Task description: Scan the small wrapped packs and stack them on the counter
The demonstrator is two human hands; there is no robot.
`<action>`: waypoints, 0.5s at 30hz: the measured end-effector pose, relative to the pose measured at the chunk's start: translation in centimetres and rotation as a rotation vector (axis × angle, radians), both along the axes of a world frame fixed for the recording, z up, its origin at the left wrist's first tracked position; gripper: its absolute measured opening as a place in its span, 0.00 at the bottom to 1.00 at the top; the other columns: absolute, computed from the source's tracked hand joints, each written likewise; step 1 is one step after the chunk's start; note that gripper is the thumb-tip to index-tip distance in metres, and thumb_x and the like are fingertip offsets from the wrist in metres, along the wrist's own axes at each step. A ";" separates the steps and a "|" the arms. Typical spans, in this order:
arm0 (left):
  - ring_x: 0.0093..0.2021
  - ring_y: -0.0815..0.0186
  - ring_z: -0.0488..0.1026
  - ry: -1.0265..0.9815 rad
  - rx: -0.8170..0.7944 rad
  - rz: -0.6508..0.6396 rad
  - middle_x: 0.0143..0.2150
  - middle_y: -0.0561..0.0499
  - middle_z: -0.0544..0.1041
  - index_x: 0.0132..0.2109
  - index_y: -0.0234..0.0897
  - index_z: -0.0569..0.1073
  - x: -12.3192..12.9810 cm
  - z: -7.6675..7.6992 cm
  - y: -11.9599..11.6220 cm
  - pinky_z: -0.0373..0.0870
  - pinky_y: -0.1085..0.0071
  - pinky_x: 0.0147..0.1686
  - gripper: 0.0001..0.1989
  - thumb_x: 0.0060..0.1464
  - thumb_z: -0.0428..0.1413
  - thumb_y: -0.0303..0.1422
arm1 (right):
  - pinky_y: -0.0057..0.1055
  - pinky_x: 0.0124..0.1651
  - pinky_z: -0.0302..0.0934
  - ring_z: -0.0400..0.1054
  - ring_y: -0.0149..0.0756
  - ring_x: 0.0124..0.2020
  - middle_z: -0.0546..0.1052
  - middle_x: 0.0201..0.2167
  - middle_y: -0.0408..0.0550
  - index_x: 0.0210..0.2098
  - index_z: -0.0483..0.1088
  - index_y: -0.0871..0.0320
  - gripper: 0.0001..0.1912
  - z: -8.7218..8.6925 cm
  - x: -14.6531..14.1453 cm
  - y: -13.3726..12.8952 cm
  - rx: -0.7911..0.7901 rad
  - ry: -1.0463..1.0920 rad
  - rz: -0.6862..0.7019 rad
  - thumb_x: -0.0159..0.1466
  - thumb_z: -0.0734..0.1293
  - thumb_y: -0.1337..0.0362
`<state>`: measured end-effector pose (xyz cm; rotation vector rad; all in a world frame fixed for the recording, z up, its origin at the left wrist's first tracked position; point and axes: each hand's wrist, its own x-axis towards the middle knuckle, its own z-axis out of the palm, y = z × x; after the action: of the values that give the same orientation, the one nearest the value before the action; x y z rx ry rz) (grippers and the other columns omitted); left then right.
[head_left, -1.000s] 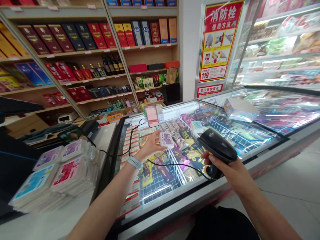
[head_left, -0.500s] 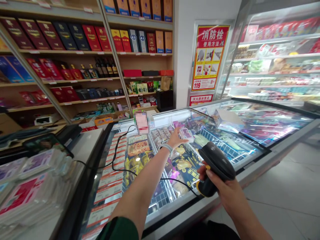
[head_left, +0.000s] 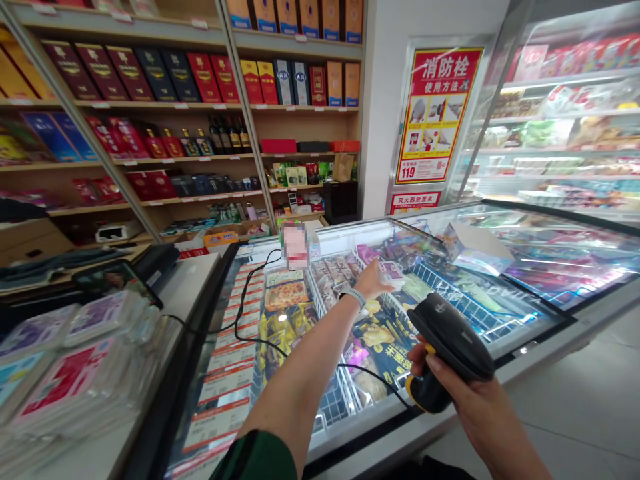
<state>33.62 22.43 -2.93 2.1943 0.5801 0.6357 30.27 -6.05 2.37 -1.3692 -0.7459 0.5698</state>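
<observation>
My left hand (head_left: 369, 281) reaches out over the chest freezer (head_left: 365, 433), with its fingertips pinching a small white and purple packet (head_left: 391, 274). My right hand (head_left: 453, 381) is closed around the handle of a black handheld barcode scanner (head_left: 450, 340) with yellow trim. The scanner's head tilts up and away from the packet, and the two are apart. A black cable (head_left: 260, 340) runs from the scanner across the freezer's packaged food towards the far end of the counter. A wristband circles my left wrist.
To the left, a white counter (head_left: 187, 287) bears stacks of flat packets (head_left: 75, 377) and a dark tablet (head_left: 115, 280). Behind stand wooden shelves (head_left: 150, 107) of boxed liquor. A glass-fronted chiller (head_left: 560, 113) stands at right, and a pale box (head_left: 475, 250) rests on the freezer's glass lid.
Over the last second my left arm has stretched farther out over the freezer, carrying the packet away from me. The scanner stays in my right hand, and the view has tilted level.
</observation>
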 end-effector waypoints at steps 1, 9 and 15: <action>0.68 0.45 0.51 0.005 0.004 -0.006 0.68 0.30 0.53 0.68 0.27 0.50 -0.3 0.2 -0.1 0.47 0.54 0.66 0.56 0.34 0.68 0.35 | 0.38 0.35 0.69 0.71 0.40 0.30 0.78 0.32 0.51 0.37 0.76 0.57 0.18 0.0 -0.1 0.0 -0.009 0.004 0.002 0.55 0.71 0.50; 0.59 0.51 0.66 0.114 0.192 -0.184 0.59 0.38 0.70 0.58 0.32 0.69 -8.4 3.4 -4.8 0.59 0.56 0.60 0.29 0.52 0.58 0.41 | 0.35 0.39 0.68 0.71 0.36 0.32 0.78 0.34 0.49 0.39 0.74 0.57 0.17 1.1 -0.3 0.0 -0.010 -0.041 0.042 0.57 0.70 0.51; 0.55 0.53 0.70 0.227 0.274 -0.268 0.56 0.42 0.73 0.55 0.38 0.71 -18.8 5.2 -10.1 0.64 0.56 0.56 0.23 0.54 0.57 0.40 | 0.37 0.37 0.70 0.73 0.40 0.32 0.79 0.34 0.51 0.44 0.74 0.57 0.20 0.5 0.3 -0.2 -0.002 -0.119 0.062 0.57 0.70 0.51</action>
<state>14.84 12.35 2.29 2.5666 0.3154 0.3415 30.60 -6.26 2.84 -1.3950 -0.8863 0.5415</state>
